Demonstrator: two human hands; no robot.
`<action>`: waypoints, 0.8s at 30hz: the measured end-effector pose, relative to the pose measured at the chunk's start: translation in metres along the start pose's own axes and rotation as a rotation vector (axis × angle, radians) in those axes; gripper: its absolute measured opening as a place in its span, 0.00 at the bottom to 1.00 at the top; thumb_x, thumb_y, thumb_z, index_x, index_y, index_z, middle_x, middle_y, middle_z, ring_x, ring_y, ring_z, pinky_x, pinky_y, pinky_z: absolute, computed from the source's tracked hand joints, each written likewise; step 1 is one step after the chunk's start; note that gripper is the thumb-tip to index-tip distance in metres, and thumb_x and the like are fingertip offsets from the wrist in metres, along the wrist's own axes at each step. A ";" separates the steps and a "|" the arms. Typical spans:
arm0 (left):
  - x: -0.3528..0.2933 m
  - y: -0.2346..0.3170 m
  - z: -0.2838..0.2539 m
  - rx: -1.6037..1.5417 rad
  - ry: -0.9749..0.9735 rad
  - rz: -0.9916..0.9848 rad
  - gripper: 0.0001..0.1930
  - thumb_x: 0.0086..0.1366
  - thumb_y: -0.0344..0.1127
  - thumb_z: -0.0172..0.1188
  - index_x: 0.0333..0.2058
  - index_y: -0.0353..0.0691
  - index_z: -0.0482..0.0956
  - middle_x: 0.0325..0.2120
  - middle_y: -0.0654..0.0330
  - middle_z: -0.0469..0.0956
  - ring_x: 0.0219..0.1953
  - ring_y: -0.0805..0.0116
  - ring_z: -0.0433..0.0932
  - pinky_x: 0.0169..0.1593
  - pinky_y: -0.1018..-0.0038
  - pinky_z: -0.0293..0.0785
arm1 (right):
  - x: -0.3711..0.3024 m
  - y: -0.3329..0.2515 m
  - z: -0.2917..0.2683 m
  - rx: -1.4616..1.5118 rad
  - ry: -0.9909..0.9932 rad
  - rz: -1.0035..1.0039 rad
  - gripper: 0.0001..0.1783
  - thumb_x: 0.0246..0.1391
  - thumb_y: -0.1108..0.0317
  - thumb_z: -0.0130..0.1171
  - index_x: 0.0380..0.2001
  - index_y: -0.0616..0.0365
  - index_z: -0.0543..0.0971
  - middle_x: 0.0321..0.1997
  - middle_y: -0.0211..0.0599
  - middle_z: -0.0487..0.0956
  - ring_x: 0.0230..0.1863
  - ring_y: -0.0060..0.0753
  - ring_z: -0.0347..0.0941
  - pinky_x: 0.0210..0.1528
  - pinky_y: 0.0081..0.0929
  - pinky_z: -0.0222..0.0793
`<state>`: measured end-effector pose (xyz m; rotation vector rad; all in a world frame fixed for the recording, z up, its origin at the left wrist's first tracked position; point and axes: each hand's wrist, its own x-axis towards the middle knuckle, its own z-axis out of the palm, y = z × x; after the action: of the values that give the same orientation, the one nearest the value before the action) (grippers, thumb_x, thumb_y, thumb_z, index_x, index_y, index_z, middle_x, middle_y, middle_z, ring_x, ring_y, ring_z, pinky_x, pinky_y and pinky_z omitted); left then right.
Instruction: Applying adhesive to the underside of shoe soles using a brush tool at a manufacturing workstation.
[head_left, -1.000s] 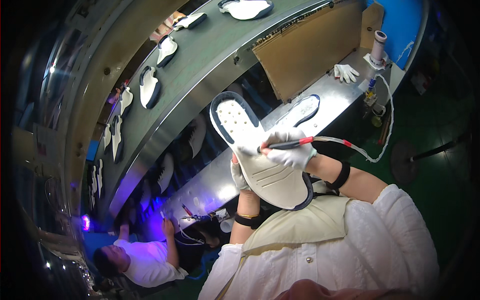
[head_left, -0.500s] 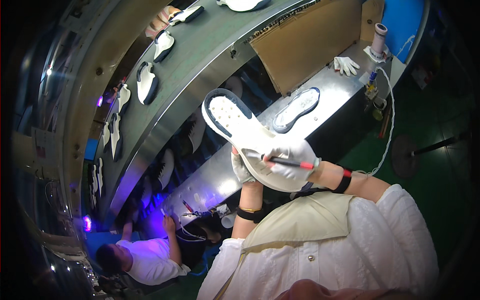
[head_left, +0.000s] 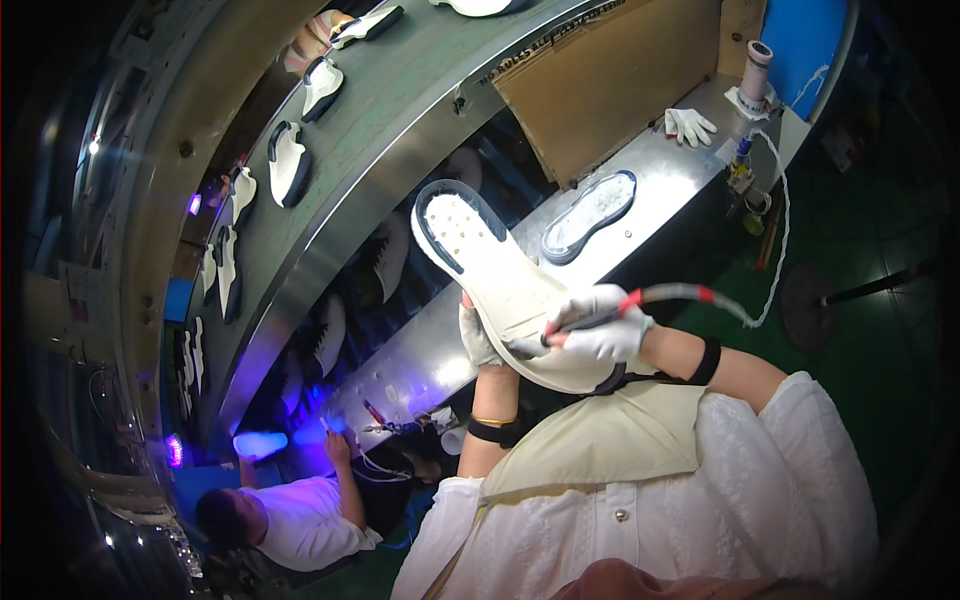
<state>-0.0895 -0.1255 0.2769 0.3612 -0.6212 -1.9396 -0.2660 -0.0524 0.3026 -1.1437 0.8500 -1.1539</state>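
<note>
A large white shoe sole [head_left: 520, 285] with a dark rim at its rounded far end and small holes there is held up at a slant before me. My left hand [head_left: 481, 335], in a white glove with bare fingertips, grips its left edge; some of its fingers are hidden behind it. My right hand [head_left: 605, 325], gloved too, is closed around a slim dark brush [head_left: 580, 325] with a red-banded tube at its rear. The brush tip lies over the near part of the sole, blurred by motion. Another sole [head_left: 590, 217], dark-rimmed with a pale inside, lies on the metal bench beyond.
A curved green conveyor [head_left: 400, 110] carries several white soles along the far left. Cardboard [head_left: 610, 90] stands behind the metal bench [head_left: 660, 210]. A white glove [head_left: 690, 126] and a pink cylinder [head_left: 757, 68] rest at its right end. A co-worker [head_left: 310, 520] sits at lower left.
My right hand and the brush have moved toward me along the sole, and the brush has turned. The held sole has shifted slightly right. A bright bluish piece now shows by the co-worker's hand.
</note>
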 end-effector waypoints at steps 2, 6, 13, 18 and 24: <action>-0.002 -0.001 0.000 0.059 0.061 0.007 0.34 0.66 0.53 0.43 0.64 0.37 0.53 0.61 0.43 0.59 0.61 0.44 0.61 0.64 0.52 0.57 | 0.013 -0.002 -0.009 -0.045 0.148 0.042 0.05 0.48 0.72 0.64 0.30 0.55 0.79 0.32 0.25 0.80 0.37 0.15 0.74 0.42 0.19 0.70; -0.008 -0.004 0.003 -0.163 -0.144 -0.055 0.27 0.69 0.48 0.41 0.62 0.39 0.60 0.59 0.51 0.65 0.59 0.53 0.66 0.63 0.57 0.61 | 0.049 -0.010 -0.021 -0.085 0.307 -0.193 0.05 0.51 0.71 0.63 0.32 0.55 0.77 0.32 0.26 0.79 0.36 0.15 0.74 0.42 0.17 0.70; -0.007 -0.008 0.008 -0.169 -0.155 -0.109 0.28 0.69 0.50 0.41 0.60 0.38 0.61 0.56 0.50 0.68 0.56 0.55 0.70 0.60 0.60 0.65 | 0.039 -0.014 -0.006 -0.002 0.205 -0.229 0.08 0.48 0.77 0.62 0.34 0.57 0.78 0.33 0.28 0.80 0.37 0.18 0.75 0.44 0.18 0.71; -0.008 -0.009 0.002 0.024 -0.028 0.017 0.29 0.69 0.51 0.42 0.60 0.35 0.61 0.57 0.49 0.67 0.57 0.52 0.68 0.60 0.57 0.63 | 0.021 -0.008 -0.011 -0.137 0.256 -0.108 0.07 0.49 0.71 0.63 0.33 0.56 0.79 0.29 0.27 0.80 0.34 0.14 0.73 0.41 0.17 0.70; -0.008 -0.012 0.002 -0.001 0.043 -0.069 0.29 0.69 0.51 0.41 0.61 0.36 0.60 0.58 0.49 0.65 0.59 0.52 0.66 0.62 0.56 0.61 | -0.019 -0.001 0.007 -0.432 0.141 -0.547 0.10 0.40 0.75 0.64 0.30 0.53 0.79 0.28 0.35 0.79 0.31 0.32 0.78 0.38 0.24 0.72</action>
<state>-0.0958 -0.1140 0.2713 0.4278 -0.5870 -1.9929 -0.2641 -0.0328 0.3041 -1.7374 0.9522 -1.5543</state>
